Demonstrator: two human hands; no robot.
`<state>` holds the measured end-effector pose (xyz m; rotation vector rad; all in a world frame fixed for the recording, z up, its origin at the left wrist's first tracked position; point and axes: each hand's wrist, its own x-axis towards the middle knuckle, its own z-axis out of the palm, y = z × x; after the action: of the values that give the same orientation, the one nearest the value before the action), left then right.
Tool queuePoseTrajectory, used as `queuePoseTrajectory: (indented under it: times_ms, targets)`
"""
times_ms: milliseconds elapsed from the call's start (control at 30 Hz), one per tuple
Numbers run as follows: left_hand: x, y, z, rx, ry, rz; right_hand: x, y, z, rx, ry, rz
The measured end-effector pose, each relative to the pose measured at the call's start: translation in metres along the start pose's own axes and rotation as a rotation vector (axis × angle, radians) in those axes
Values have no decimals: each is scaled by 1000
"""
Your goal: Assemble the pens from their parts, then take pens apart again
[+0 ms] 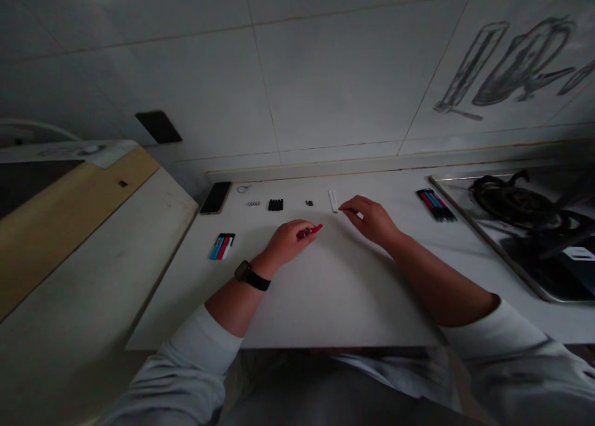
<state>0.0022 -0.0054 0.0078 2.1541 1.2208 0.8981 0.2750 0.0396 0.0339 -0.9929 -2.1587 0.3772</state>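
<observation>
My left hand (289, 241) is closed around a small red pen barrel (318, 228), whose tip sticks out past the fingers above the white counter. To its right, my right hand (372, 220) has thumb and forefinger pinched together beside the thin white pen refills (332, 201). Whether anything is between those fingertips is too small to tell. Behind the hands lie small dark pieces (309, 203), a row of black grips (276, 204) and several springs (253, 203). Blue, red and white pen barrels (222, 246) with black ends lie left of my left hand.
A bundle of pens (436, 204) lies at the right beside a gas stove (488, 240) with a metal rim. At the back left are a phone (216, 198) and a small ring (242, 189). A tiled wall (334, 91) closes off the back; a white cabinet (139, 227) borders the left.
</observation>
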Motion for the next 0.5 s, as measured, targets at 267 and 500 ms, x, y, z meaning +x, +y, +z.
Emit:
queuePoseTrajectory:
  times_ms: [267,500]
  targets:
    - [1,-1,1,0,-4,31,-5,-19,26,184,-93,22]
    - [1,4,-1,41,-37,78,-5,-22,35,252,-124,29]
